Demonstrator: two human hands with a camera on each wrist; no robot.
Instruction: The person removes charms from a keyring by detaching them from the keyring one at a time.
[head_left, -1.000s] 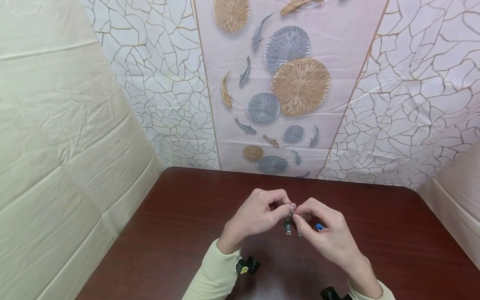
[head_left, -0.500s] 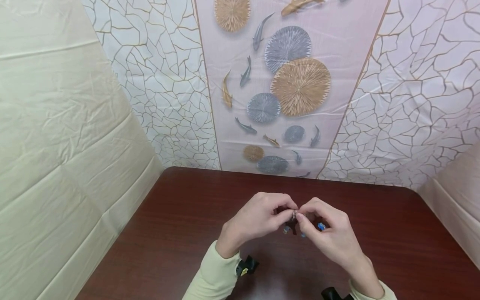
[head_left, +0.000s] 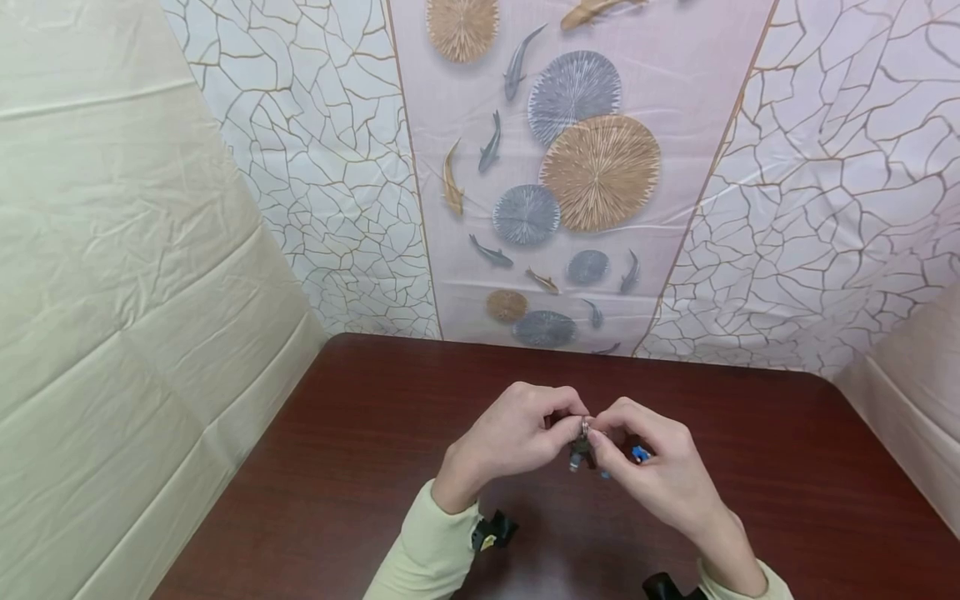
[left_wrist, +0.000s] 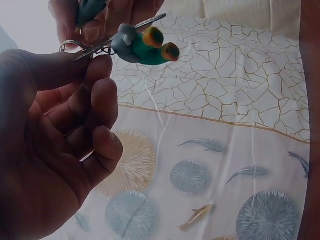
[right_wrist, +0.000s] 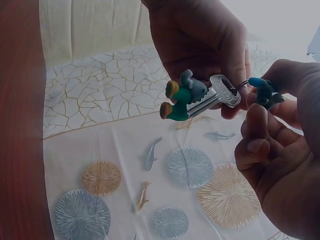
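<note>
In the head view my left hand (head_left: 517, 433) and right hand (head_left: 660, 458) meet above the table, fingertips close together. Between left thumb and fingers I pinch a metal key ring (left_wrist: 72, 46). From it hang a silver key (right_wrist: 225, 91) and a small figurine charm (right_wrist: 182, 97) with a green body, grey head and orange feet. My right fingers are curled round a second, dark blue charm (right_wrist: 266, 93) with a bright blue tip, right beside the ring. The part of the ring under the fingertips is hidden.
A dark red-brown table (head_left: 360, 467) lies beneath both hands. Behind it hangs a patterned cloth (head_left: 525, 275) with fish and round leaf shapes, and a cream cloth (head_left: 150, 292) rises on the left. Each wrist wears a black camera mount (head_left: 495, 531).
Both hands stay in nearly the same place, with small finger shifts at the ring. The hanging charms have swung and turned slightly.
</note>
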